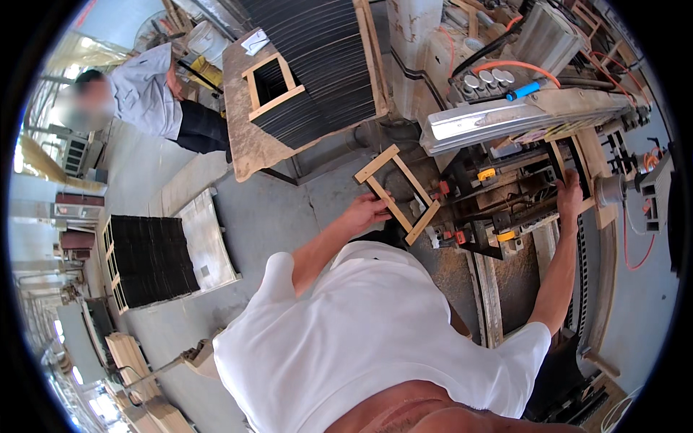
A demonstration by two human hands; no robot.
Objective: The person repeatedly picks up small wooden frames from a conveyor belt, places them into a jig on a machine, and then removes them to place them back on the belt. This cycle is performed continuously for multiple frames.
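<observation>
My left hand [367,213] is closed on the near side of a rectangular wooden frame [413,177]. The frame has pale rails with dark edges and is held up in front of the machine, over its left side. Out to the right, my right hand [569,190] grips a second wooden frame [556,158], which lies at the machine's right end. Part of that frame is hidden by the hand and the machine's metal beam [527,119]. Red and yellow clamp pieces [486,175] sit on the machine bed between the two frames.
A table [244,137] at the back carries a tall stack of black-edged frames [325,79], with one pale frame [277,85] against it. Another dark stack [155,252] stands on the floor at left. A co-worker [148,94] in grey stands far left. Sawdust [451,278] covers the machine's base.
</observation>
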